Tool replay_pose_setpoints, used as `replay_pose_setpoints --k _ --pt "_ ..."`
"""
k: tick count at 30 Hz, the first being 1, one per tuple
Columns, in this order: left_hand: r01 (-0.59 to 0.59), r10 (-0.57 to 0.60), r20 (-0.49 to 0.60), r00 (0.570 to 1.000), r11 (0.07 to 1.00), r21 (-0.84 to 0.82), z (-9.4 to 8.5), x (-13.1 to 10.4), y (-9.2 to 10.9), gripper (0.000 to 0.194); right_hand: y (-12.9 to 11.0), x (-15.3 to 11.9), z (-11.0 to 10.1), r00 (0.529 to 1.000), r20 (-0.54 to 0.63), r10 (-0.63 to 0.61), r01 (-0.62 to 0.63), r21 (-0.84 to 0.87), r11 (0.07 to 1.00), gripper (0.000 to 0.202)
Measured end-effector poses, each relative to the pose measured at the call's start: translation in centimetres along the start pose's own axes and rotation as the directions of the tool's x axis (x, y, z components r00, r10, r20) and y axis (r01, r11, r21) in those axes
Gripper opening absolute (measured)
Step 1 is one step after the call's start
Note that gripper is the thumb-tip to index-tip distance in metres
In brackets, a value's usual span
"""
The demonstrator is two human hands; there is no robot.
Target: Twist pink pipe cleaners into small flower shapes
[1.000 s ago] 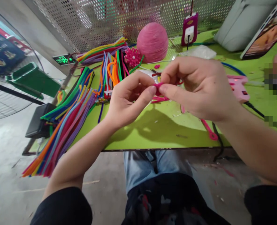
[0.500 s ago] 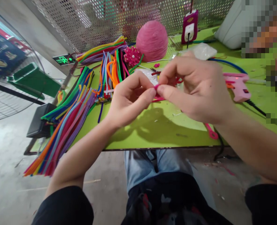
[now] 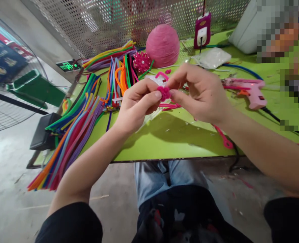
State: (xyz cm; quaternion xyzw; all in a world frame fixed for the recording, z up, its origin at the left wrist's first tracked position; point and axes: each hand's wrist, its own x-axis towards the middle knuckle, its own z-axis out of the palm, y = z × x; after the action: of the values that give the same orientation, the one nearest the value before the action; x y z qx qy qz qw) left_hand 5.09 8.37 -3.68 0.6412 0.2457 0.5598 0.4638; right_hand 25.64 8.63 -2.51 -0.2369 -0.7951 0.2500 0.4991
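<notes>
A small magenta pipe-cleaner flower [image 3: 164, 93] is pinched above the table between my two hands. My left hand [image 3: 140, 103] grips its left side with thumb and index finger. From the right, my right hand [image 3: 201, 92] closes thumb and fingers on the flower's edge. Behind my fingertips a bent pink pipe cleaner [image 3: 161, 75] shows; whether it joins the flower I cannot tell. Beneath my hands lie pink pipe-cleaner pieces [image 3: 170, 106]. A finished-looking magenta flower with a white bead [image 3: 142, 62] rests farther back, beside a pink wrapped ball [image 3: 162, 45].
Bundles of coloured pipe cleaners [image 3: 71, 135] cover the table's left side, some overhanging its edge. A pink glue gun [image 3: 255, 92] with a black cord lies at right. Behind are a clear plastic bag [image 3: 214, 57] and a power socket [image 3: 202, 32]. A fan [image 3: 10, 67] stands at left.
The small magenta flower, mostly covered by my fingers before, has turned into view. My right hand has shifted slightly left and down, uncovering more of the glue gun.
</notes>
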Motion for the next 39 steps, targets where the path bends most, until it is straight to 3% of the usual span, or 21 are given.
replay_pose_setpoints --k 4,8,11,16,19,25,28,31,35,39 --pt "-0.019 0.017 -0.038 0.999 0.999 -0.044 0.7 -0.2 0.0 0.032 0.5 -0.3 1.4 0.984 -0.073 0.161 -0.145 0.187 0.972 0.017" --pt "-0.017 0.016 -0.033 0.999 0.999 -0.033 1.2 -0.5 0.2 0.039 0.1 0.0 2.2 0.966 -0.059 0.253 -0.213 0.377 0.901 0.024" --pt "0.026 -0.026 -0.001 1.0 1.0 0.013 1.2 -0.4 0.7 0.047 0.2 0.3 1.8 0.979 -0.03 0.202 -0.165 0.468 0.868 0.025" --pt "0.197 -0.194 0.166 0.967 0.98 -0.003 -0.8 0.4 1.7 0.044 1.0 0.8 0.1 1.0 0.021 0.012 -0.016 0.255 0.967 0.026" --pt "0.239 -0.234 0.157 0.959 0.971 -0.014 -1.7 0.8 2.0 0.041 1.1 0.8 -0.5 0.994 0.106 -0.017 -0.008 0.231 0.973 0.021" --pt "0.032 -0.062 0.204 0.977 0.988 0.148 -1.0 1.0 2.6 0.044 0.6 0.8 -0.8 0.964 0.214 0.157 -0.196 0.174 0.965 0.034" --pt "0.058 -0.096 0.234 0.968 0.985 0.163 -0.6 0.9 2.5 0.049 0.7 0.7 -0.5 0.971 0.199 0.132 -0.18 0.246 0.952 0.034" --pt "0.077 -0.104 0.176 0.979 0.985 0.153 -0.1 0.7 2.0 0.051 0.8 0.3 0.3 0.982 0.119 0.145 -0.177 0.334 0.926 0.029" --pt "-0.01 -0.002 0.059 0.998 0.979 0.204 0.6 0.0 1.2 0.052 0.2 -0.2 1.4 0.976 0.008 0.218 -0.203 0.404 0.892 0.024" --pt "-0.082 0.067 0.077 0.995 0.976 0.203 0.8 -0.3 0.9 0.049 -0.3 -0.1 1.3 0.963 0.117 0.244 -0.27 0.466 0.842 0.024"
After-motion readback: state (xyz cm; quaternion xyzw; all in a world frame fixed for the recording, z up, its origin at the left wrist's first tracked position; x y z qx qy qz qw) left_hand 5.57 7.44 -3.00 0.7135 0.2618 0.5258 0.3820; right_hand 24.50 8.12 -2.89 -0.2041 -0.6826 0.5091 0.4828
